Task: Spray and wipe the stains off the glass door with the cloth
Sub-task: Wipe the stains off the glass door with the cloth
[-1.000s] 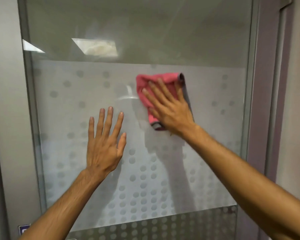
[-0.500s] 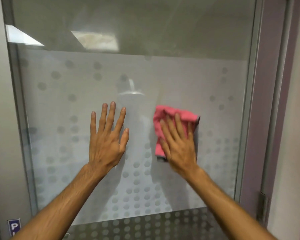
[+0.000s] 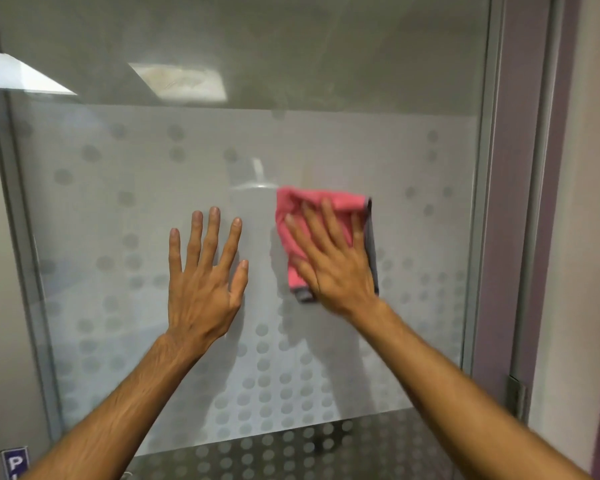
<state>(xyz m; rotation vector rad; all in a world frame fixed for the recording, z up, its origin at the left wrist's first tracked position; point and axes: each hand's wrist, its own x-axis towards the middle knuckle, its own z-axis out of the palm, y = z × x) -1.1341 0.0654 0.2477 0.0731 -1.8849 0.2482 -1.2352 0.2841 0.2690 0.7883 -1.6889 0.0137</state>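
Pressing pink cloth point(image 3: 342, 201) on glass door point(image 3: 118, 209), right grip point(image 3: 336, 268) flat and uncurled, left grip point(image 3: 201, 289) splayed apart beside

Both bare forearms are reaching up and forward from the lower corners of the view, converging toward the middle. The left hand point(image 3: 203, 285) is resting flat against the glass door point(image 3: 118, 209) near the middle of the pane, its fingers point(image 3: 194, 244) pointing straight up and slightly spread, thumb lying out on the right side. The right hand point(image 3: 335, 265) is pressing flat on the cloth point(image 3: 326, 199) just beside it, fingers straight and fanned, tilting up and to the left.
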